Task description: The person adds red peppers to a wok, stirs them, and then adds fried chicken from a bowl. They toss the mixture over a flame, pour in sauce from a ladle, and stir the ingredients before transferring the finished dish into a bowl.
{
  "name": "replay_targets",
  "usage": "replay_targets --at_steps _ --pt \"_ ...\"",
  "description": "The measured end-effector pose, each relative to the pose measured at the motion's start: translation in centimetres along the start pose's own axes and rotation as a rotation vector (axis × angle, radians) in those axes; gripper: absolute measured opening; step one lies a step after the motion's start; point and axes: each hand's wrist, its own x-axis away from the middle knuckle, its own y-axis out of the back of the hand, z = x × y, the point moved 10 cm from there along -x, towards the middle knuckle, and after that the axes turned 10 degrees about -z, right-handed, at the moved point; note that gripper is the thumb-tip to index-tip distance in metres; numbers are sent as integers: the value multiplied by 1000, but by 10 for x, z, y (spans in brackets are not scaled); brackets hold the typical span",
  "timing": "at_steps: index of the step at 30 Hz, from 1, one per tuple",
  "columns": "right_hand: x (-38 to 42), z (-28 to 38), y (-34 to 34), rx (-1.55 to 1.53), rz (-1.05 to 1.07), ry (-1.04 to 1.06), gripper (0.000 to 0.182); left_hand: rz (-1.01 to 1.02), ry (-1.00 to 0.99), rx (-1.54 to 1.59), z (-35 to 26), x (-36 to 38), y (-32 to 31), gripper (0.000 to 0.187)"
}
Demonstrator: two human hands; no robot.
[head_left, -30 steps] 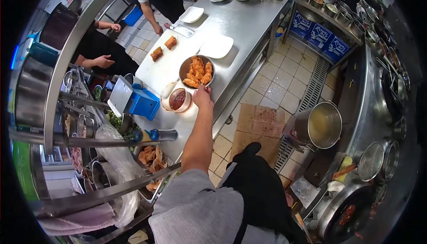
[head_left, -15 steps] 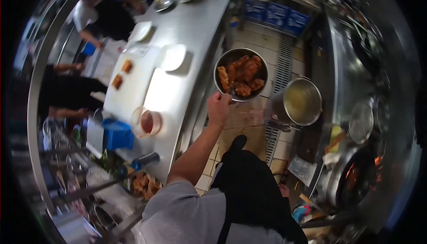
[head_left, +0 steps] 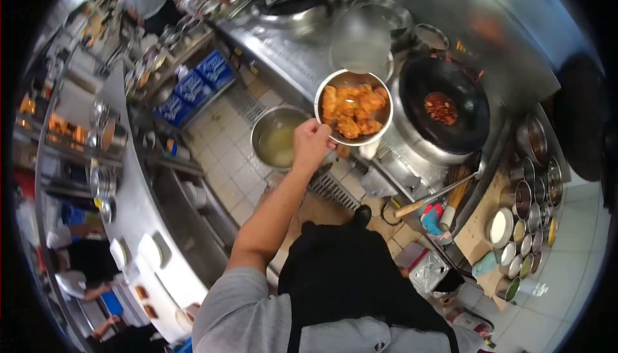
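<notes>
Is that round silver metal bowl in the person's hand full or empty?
Partly full: golden, crusty food pieces lie in the bowl, leaving bare metal showing inside its rim. The left hand holds it.

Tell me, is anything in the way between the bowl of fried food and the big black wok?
Nothing visible: the left hand holds the bowl by its rim, and in this view it appears right beside the wok, with no object blocking.

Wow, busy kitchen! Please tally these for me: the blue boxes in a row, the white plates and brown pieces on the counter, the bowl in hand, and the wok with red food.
Blue boxes: 3
Plates: 2
Brown pieces: 2
Bowl: 1
Wok: 1
Total: 9
</notes>
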Motion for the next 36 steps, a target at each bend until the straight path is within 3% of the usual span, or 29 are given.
replay_targets --at_steps 1,3,6,7,9,10,11,13,14,15,17,18,19,21,22,23,25,26,27,29,31,33,36 --pt "-19 53 80 -11 -37 -12 27 33 -22 -8 1 -11 -32 15" --pt "-14 62 116 98 61 -135 25 164 -150 -283 13 -24 -103 16" --pt "2 62 132 225 240 -328 22 269 -170 -329 35 -45 -196 20" --pt "5 51 114 280 409 -313 19 317 -151 -353 43 -49 -224 23" --pt "-3 55 159 117 209 -425 17 328 -191 -463 59 -60 -267 26" --pt "-2 62 192 -293 272 -774 17 360 -260 -519 67 -65 -288 27" --pt "3 43 170 -306 269 -803 15 389 -327 -572 74 -69 -307 27" --pt "24 30 164 -1097 -148 -1414 15 408 -447 -701 78 -72 -336 26" --pt "23 28 160 -1202 -216 -1465 14 423 -648 -799 67 -64 -351 24" --pt "22 24 159 -1217 -213 -1474 14 434 -852 -892 59 -53 -366 23" --pt "-1 30 161 -1092 10 -1197 15 490 -880 -971 64 -49 -383 21" --pt "-7 30 168 -936 54 -1062 15 538 -948 -984 63 -43 -393 20" --pt "-6 30 163 -947 60 -1065 15 585 -1017 -995 64 -39 -401 20" --pt "-15 31 163 -825 96 -884 16 662 -1003 -1102 77 -40 -411 20" --pt "0 7 116 -1200 -81 -1075 16 657 -1057 -1092 77 -38 -413 20" --pt "-4 9 121 -1205 -75 -1076 16 650 -1111 -1081 75 -35 -415 21" --pt "15 5 112 -1425 -210 -1510 12 652 -1141 -1121 78 -34 -419 21" --pt "5 9 115 -1606 -174 -1446 8 651 -1174 -1154 78 -33 -421 22" --pt "11 5 117 -1510 -223 -1517 7 657 -1170 -1161 79 -34 -422 22" --pt "0 9 145 -1351 -162 -1410 8 613 -1322 -1167 71 -32 -428 24" --pt "-2 11 146 -1376 -153 -1423 6 600 -1357 -1149 56 -33 -431 22" --pt "4 6 144 -1389 -262 -1489 5 503 -1386 -1104 26 -32 -428 17" --pt "5 10 140 -1393 -243 -1517 6 284 -1340 -885 -12 -48 -396 14"
